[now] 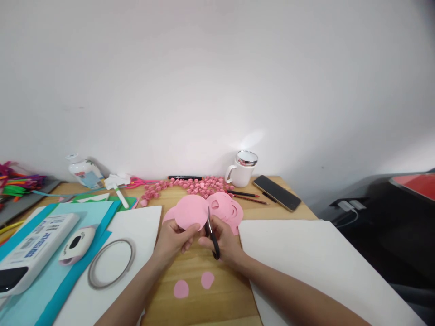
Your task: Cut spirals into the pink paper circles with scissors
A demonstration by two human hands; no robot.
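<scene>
Between thumb and fingers, my left hand (176, 238) holds a rounded pink paper piece (191, 210) by its lower edge. My right hand (222, 240) grips black-handled scissors (213, 237), their blades pointing up beside the paper's right edge. Behind the scissors lie overlapping pink paper pieces (234, 213), some with cut-out holes. Two small pink paper discs, one on the left (181, 289) and one on the right (207, 280), lie on the wooden table (200, 310) nearer to me.
Many small pink rolled pieces (193, 184) lie near the wall, beside a white mug (242, 170), pencils (251, 199) and a phone (277, 193). White sheets (312, 267) flank my hands. On the left are a tape ring (111, 264), a white device (77, 245) and a bottle (84, 172).
</scene>
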